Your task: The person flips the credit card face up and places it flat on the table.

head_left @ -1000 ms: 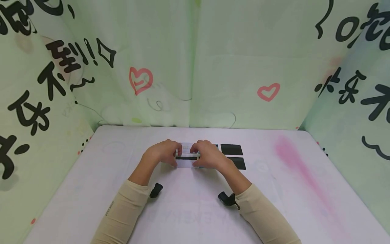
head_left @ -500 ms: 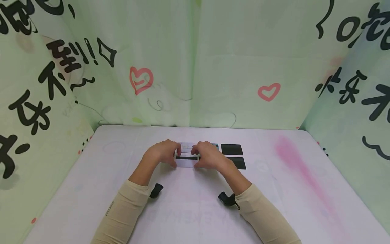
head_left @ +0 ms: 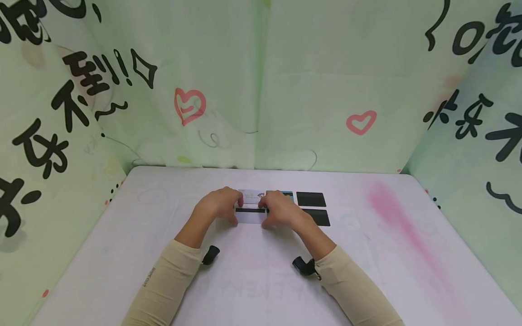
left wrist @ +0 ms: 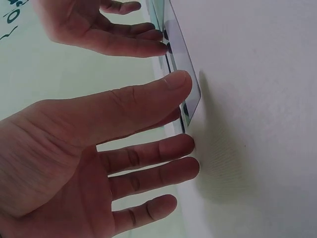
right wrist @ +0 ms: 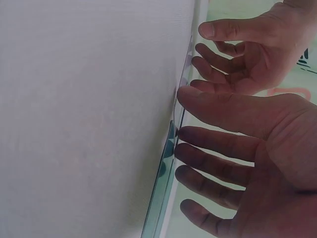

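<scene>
A pale card [head_left: 250, 218] with a black stripe lies flat on the table between my two hands. Around its left end sits my left hand [head_left: 221, 203], thumb at the near corner and index finger by the far edge. In the left wrist view the thumb [left wrist: 148, 99] overlaps the card's corner and the other fingers reach out loosely. My right hand [head_left: 281, 208] is at the card's right end, thumb low and fingers relaxed. Under it, the right wrist view shows a teal card [right wrist: 161, 191]. Another pale printed card [head_left: 249, 195] lies just behind the striped one.
Two black cards [head_left: 311, 199] lie to the right, one behind the other. A blue-edged card [head_left: 288, 194] shows partly behind my right hand. The white table [head_left: 163, 194] ends at a green curtain [head_left: 302, 90] with lettering and hearts.
My right hand has slid slightly to the right, uncovering more of the printed card behind. The left hand and the cards look nearly unchanged.
</scene>
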Demonstrator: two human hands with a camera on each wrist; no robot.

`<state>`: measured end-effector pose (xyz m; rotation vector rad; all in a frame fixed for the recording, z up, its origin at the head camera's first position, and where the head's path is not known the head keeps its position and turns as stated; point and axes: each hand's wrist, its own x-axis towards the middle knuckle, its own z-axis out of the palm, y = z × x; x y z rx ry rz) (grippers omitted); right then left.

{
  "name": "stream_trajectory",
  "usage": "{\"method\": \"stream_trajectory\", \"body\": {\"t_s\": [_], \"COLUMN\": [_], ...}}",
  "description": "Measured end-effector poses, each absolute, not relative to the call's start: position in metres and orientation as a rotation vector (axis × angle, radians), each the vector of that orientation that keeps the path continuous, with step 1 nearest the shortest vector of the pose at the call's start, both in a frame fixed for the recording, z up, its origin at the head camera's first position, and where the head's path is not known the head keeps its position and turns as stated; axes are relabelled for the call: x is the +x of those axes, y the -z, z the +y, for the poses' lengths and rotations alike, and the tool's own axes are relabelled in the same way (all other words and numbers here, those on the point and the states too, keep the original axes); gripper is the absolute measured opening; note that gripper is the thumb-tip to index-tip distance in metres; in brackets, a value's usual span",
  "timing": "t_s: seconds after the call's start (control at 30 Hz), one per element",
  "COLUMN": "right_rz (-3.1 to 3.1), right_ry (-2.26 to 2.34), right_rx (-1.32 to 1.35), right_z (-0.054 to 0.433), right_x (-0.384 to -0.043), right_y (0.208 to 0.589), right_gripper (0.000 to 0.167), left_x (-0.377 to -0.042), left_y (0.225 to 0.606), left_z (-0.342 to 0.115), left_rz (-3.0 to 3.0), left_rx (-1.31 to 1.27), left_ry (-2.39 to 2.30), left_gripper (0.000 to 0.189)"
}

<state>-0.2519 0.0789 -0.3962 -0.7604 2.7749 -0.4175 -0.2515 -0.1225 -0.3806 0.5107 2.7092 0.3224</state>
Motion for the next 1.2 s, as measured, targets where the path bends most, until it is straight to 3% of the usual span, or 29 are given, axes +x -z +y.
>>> {"method": "stream_trajectory", "body": {"t_s": [1.2], "right_rz": [2.782], "right_ry": [0.406], "right_rx": [-0.811], "right_z": [0.0788], "right_x": [-0.2568], "right_y": [0.3976], "right_gripper": [0.039], "left_x": [-0.2523], "left_y": [0.3877], "left_z": [-0.1164], "left_rz": [2.744], "left_rx": [0.423], "left_ry": [-0.301], "left_gripper": [0.040]}}
